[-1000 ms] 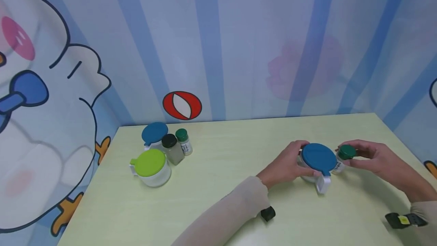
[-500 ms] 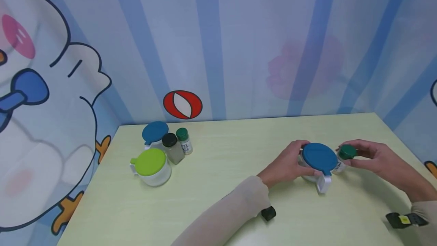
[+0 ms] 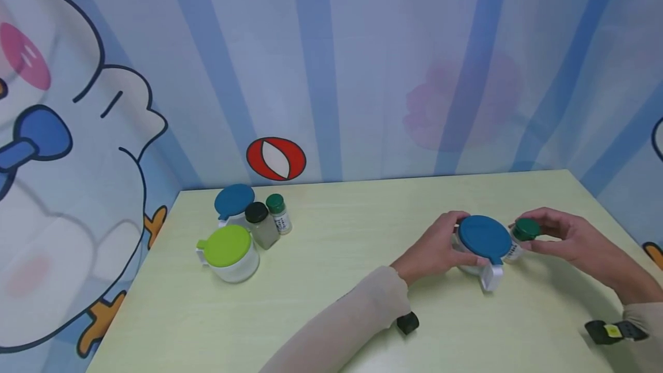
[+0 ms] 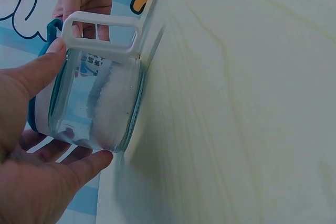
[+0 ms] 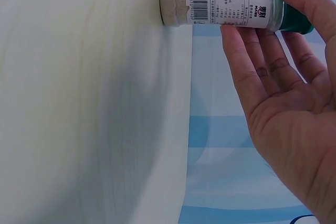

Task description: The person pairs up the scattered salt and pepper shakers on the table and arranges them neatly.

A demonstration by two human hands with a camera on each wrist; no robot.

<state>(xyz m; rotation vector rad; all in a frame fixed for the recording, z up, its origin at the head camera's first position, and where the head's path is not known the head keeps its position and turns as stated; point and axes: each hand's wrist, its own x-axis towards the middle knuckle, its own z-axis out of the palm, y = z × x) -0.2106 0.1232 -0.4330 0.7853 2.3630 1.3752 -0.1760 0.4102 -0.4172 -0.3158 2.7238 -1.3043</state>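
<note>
While the left hand point(image 3: 435, 253) curls wide round a jar point(image 4: 110, 98) with a blue lid point(image 3: 485, 239), the right hand point(image 3: 570, 238) pinches a bottle point(image 5: 228, 1) near its green cap point(image 3: 527, 229). Jar and bottle stand side by side between the hands.

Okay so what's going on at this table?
A person's left hand grips a blue-lidded jar, while the right hand holds a green-capped bottle beside it. Both are upright, on the right side of the table. Over on the left stand a lime-lidded jar, a second blue-lidded jar, a black-capped bottle and another green-capped bottle.
</note>
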